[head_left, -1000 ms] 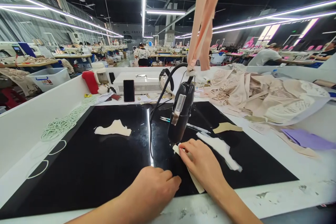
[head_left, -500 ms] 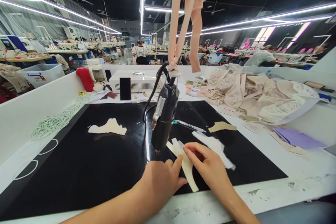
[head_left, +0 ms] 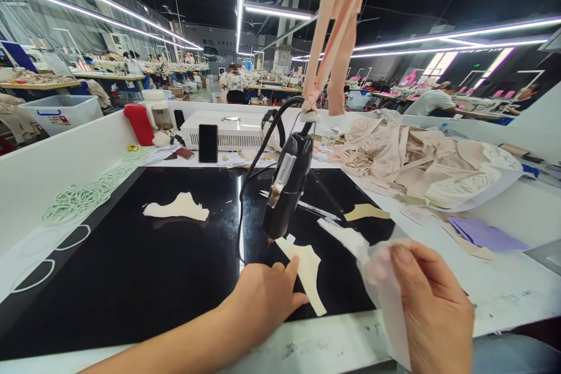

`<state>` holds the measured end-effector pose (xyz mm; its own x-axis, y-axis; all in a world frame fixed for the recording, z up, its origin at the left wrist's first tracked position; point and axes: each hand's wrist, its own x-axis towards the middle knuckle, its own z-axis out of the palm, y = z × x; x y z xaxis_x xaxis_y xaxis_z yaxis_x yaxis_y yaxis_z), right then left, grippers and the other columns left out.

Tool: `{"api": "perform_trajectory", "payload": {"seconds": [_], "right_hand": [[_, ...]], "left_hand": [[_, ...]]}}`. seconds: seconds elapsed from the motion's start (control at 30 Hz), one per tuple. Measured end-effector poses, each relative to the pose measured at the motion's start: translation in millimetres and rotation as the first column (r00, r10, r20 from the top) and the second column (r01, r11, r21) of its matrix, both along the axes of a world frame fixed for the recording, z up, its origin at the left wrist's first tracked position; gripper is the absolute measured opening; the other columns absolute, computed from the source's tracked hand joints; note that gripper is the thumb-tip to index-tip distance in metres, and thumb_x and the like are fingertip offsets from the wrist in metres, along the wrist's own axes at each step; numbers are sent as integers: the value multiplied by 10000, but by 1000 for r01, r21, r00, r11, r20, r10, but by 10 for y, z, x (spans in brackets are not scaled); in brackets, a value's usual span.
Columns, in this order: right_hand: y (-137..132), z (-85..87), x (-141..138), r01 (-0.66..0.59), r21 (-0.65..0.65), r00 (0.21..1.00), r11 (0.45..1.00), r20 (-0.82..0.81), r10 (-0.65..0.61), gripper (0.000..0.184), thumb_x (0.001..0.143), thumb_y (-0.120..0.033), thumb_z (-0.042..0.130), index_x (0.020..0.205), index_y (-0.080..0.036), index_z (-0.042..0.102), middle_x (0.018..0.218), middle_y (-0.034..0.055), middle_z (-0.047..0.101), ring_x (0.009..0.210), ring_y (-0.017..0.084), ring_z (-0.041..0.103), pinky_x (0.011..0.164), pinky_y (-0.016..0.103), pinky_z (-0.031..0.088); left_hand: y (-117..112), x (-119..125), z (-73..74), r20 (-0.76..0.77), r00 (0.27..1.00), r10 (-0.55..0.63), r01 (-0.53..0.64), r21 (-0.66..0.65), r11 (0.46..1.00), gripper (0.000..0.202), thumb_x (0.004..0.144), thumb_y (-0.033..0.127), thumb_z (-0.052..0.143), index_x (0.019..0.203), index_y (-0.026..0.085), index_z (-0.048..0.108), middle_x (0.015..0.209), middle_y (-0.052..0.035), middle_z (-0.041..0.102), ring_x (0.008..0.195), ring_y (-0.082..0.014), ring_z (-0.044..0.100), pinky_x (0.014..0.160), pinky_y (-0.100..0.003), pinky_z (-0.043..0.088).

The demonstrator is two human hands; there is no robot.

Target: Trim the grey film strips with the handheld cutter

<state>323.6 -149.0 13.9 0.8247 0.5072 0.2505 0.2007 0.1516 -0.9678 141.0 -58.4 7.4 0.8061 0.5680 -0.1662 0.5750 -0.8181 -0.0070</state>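
Observation:
A cream cut fabric piece (head_left: 309, 269) lies on the black board under my left hand (head_left: 272, 298). That hand's index fingertip rests on the piece, its thumb apart near the lower edge. My right hand (head_left: 432, 298), raised to the right of the board, pinches a translucent backing sheet (head_left: 388, 310) between thumb and fingers. The sheet droops downward and is smeared by motion. Just above the cream piece hangs a black tool (head_left: 284, 187) with a metal lever, slung from peach fabric strips (head_left: 335, 41). A white piece (head_left: 344, 238) lies partly behind the sheet.
Another cream piece (head_left: 177, 207) lies on the board's left, a tan piece (head_left: 367, 211) at right, near a pen (head_left: 319, 210). Beige garments (head_left: 438, 163) are heaped at back right, beside purple sheets (head_left: 486, 234). Pale green elastic loops (head_left: 83, 198) line the left wall. A phone (head_left: 208, 143) stands behind.
My right hand has pulled away from the cream piece, to the right and nearer me, with the translucent sheet in its fingers. My left hand has stayed on the piece.

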Motion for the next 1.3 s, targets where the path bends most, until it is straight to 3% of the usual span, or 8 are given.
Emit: {"api": "perform_trajectory", "payload": {"seconds": [0.1,0.17,0.27,0.33,0.5,0.8,1.1,1.3], "right_hand": [[40,-40,-174,-51,3,995,999,-80,51,474,708,-643,897,905,-235,756,771,13,736,674,155,650,598,221,551],[91,-123,-278,-190,-12,975,982,-123,187,434,732,-602,899,908,-227,772,758,19,735,671,156,662,594,218,561],[159,-242,-402,-347,-33,925,937,-180,336,390,765,-565,889,921,-222,786,757,32,741,664,167,680,588,227,577],[189,-268,-485,-400,-32,900,916,-204,386,396,759,-568,890,920,-220,789,773,44,754,660,180,691,591,243,589],[204,-148,-719,-439,-35,875,898,-243,418,382,759,-576,886,886,-231,782,771,32,736,676,175,677,630,243,578],[233,-182,-694,-577,-139,816,805,-56,575,309,863,-545,787,803,-246,740,683,16,667,672,193,664,650,262,589],[239,-114,-951,-628,-122,771,768,-225,595,369,812,-598,809,789,-252,685,706,-6,643,657,184,641,633,279,586],[300,-249,-1020,-664,-125,743,737,-214,634,427,848,-641,767,819,-225,675,765,34,705,612,183,661,560,292,588]], "left_hand": [[63,-120,63,141,989,55,-29,-178,984,589,1090,402,579,1615,167,454,986,-120,792,825,-305,781,597,-308,461],[117,-245,82,332,931,152,-13,-388,921,469,1109,354,506,1549,196,539,1073,-113,793,893,-284,770,682,-321,508],[176,-420,79,501,759,417,121,-737,665,426,1120,426,389,1296,209,711,1011,-65,760,795,-187,700,670,-278,516],[192,-489,61,498,660,563,221,-844,488,465,1076,526,441,1178,185,740,944,-48,711,751,-153,637,656,-258,517],[219,-545,-20,425,487,763,337,-897,285,451,787,539,821,972,146,703,817,-12,644,743,-139,596,630,-235,491],[317,-846,15,406,447,797,252,-912,323,370,772,461,822,933,144,718,750,16,640,628,-98,523,567,-224,412],[369,-1024,101,386,429,817,175,-923,344,382,780,507,794,870,156,674,686,27,629,561,-82,467,557,-236,346],[397,-1104,137,345,411,844,127,-938,322,370,750,495,783,846,164,648,655,44,607,541,-72,445,559,-235,337]]}}
